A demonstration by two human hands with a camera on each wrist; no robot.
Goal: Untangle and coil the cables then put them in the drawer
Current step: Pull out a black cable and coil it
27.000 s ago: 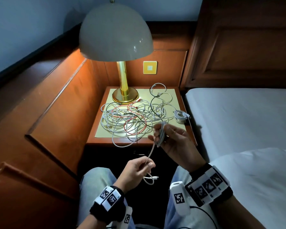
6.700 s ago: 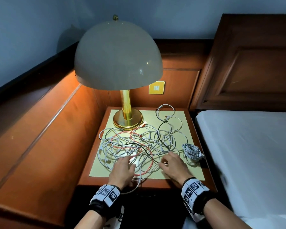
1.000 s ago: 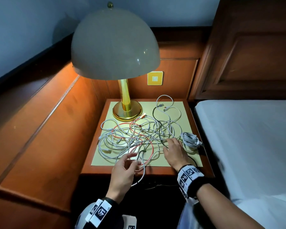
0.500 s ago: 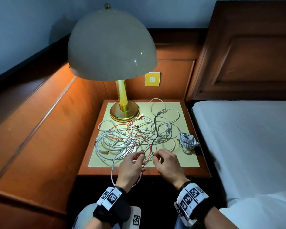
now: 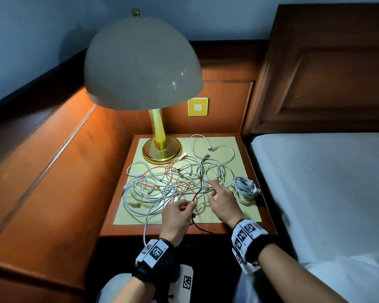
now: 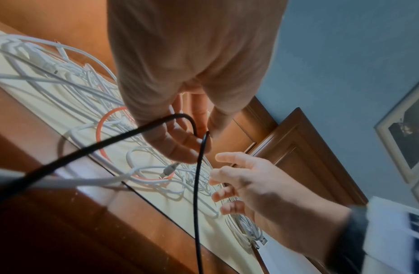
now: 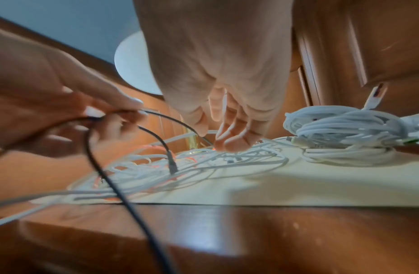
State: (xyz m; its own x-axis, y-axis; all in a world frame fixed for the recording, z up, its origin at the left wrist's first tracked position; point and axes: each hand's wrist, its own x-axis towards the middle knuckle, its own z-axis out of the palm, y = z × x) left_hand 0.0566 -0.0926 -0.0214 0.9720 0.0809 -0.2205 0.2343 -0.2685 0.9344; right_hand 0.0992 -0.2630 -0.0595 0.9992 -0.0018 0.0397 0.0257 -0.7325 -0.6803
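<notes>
At the nightstand's (image 5: 140,231) near edge, the left hand (image 5: 177,217) pinches a black cable (image 6: 196,185) between thumb and fingertips; its slack hangs over the front. The right hand (image 5: 222,203), fingers spread and empty, reaches into the tangle of white and orange cables (image 5: 166,184). Drawing the black cable out slowly looks wisest. One coiled white cable (image 5: 245,189) sits by the right edge, near the bed (image 5: 326,182); the brass lamp (image 5: 160,149) blocks the back-left corner.

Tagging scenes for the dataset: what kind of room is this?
Most likely a bedroom, maybe a hotel room: a bed with a wooden headboard sits beside a nightstand holding a domed table lamp and tangled cables.
</notes>
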